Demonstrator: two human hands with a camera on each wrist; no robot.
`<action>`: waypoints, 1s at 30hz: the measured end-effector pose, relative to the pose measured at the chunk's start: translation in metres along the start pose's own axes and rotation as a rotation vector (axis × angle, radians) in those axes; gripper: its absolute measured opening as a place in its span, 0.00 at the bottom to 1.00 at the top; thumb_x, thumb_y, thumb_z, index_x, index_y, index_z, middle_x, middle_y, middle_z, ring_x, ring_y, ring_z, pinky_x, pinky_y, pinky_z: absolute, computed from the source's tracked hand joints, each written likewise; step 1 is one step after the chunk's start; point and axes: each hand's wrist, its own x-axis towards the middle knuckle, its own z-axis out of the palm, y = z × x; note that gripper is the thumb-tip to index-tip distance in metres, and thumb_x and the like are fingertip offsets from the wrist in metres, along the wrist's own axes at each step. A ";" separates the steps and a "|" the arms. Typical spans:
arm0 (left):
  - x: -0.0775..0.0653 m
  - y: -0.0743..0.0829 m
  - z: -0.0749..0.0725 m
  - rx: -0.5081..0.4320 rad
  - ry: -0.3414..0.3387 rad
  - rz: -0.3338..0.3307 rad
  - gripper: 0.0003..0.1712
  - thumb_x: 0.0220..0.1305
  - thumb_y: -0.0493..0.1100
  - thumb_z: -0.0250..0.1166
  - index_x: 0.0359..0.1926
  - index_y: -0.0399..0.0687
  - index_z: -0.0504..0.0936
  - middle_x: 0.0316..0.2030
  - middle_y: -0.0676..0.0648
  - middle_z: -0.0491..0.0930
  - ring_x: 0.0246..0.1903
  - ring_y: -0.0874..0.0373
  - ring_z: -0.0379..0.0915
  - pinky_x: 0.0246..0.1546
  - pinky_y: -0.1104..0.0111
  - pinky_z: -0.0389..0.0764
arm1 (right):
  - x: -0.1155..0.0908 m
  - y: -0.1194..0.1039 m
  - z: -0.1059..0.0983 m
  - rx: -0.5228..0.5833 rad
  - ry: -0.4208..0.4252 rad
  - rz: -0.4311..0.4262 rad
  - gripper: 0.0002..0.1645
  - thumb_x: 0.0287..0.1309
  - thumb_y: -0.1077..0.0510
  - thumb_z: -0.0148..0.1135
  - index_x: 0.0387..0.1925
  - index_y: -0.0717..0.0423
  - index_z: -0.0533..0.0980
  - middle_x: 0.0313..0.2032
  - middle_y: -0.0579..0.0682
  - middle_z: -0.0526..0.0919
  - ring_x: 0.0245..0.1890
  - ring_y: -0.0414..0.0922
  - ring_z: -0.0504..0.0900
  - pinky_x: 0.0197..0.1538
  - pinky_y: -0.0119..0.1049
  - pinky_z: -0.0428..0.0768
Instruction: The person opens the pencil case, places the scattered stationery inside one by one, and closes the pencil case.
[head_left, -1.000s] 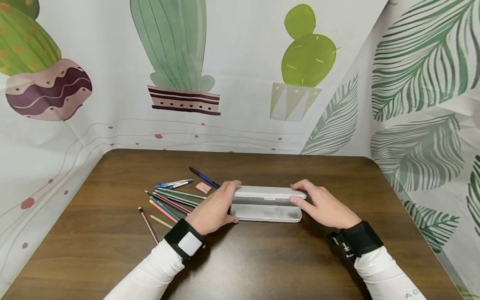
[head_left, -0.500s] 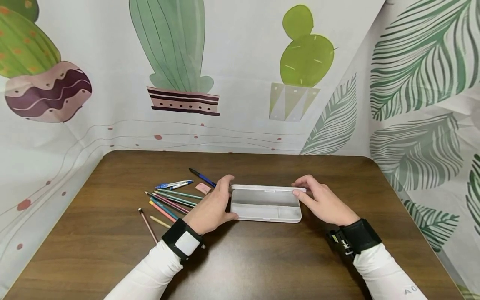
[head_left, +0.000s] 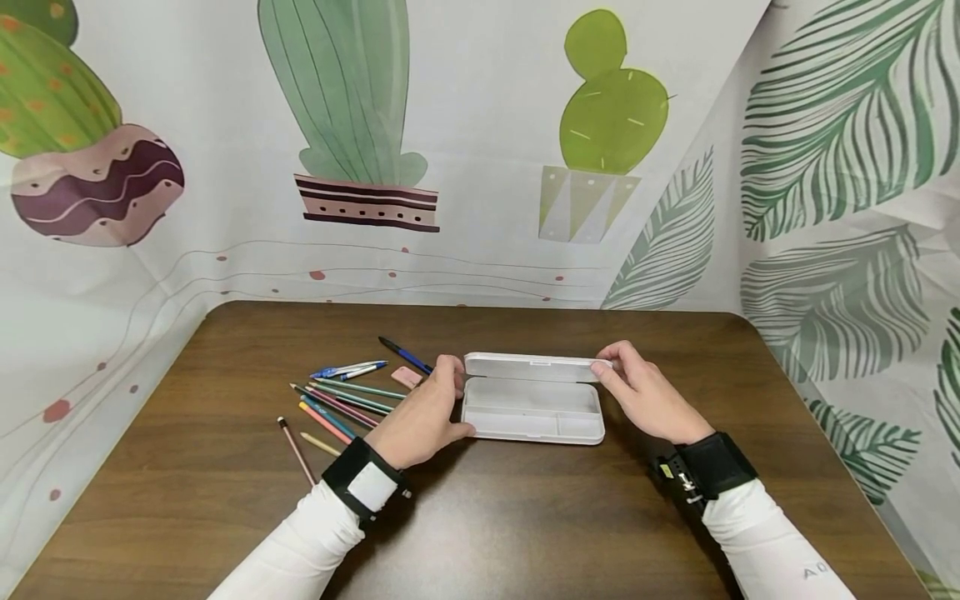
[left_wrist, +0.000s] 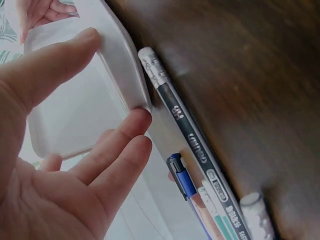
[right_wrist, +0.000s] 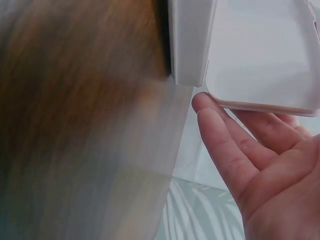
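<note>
A white pencil case (head_left: 532, 437) lies on the table with its lid (head_left: 517, 367) tilted up and back, so the bare inside with its small divider shows. My left hand (head_left: 420, 425) holds the case's left end, thumb at the front corner and fingers toward the back. In the left wrist view, thumb and fingertips lie along the case's end wall (left_wrist: 120, 50). My right hand (head_left: 651, 400) grips the lid's right corner, thumb in front and fingers behind. From the right wrist, the fingers show against the outside of the raised lid (right_wrist: 265, 55).
Several coloured pencils (head_left: 352, 404) fan out left of the case, partly behind the left hand. Beyond them lie blue-and-white pens (head_left: 348, 369), a pink eraser (head_left: 407, 377) and a dark blue pen (head_left: 401, 352). A printed cloth (head_left: 495, 267) hangs behind the brown table (head_left: 570, 517).
The lid has swung up and backward, from partly raised to wide open. My right hand has moved back with it, while the left hand stays at the case's left end.
</note>
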 end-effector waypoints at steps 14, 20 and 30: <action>0.001 0.001 0.002 0.156 -0.037 0.117 0.21 0.58 0.36 0.81 0.50 0.39 0.83 0.46 0.46 0.82 0.45 0.55 0.78 0.50 0.61 0.81 | 0.009 0.004 0.002 0.081 0.015 0.037 0.19 0.86 0.50 0.46 0.56 0.64 0.68 0.39 0.59 0.83 0.37 0.53 0.87 0.47 0.47 0.85; 0.002 -0.001 0.002 0.186 -0.042 0.150 0.16 0.58 0.37 0.81 0.46 0.40 0.86 0.41 0.47 0.82 0.41 0.56 0.79 0.47 0.63 0.82 | 0.012 0.005 0.003 0.080 0.033 0.062 0.17 0.86 0.51 0.46 0.55 0.64 0.68 0.37 0.59 0.83 0.36 0.53 0.86 0.45 0.45 0.84; 0.001 0.003 0.003 0.225 -0.058 0.159 0.10 0.60 0.39 0.81 0.41 0.44 0.89 0.40 0.50 0.80 0.39 0.58 0.80 0.42 0.65 0.84 | 0.018 0.007 0.006 0.027 0.042 0.085 0.15 0.85 0.53 0.48 0.53 0.63 0.69 0.35 0.57 0.84 0.34 0.52 0.85 0.42 0.44 0.83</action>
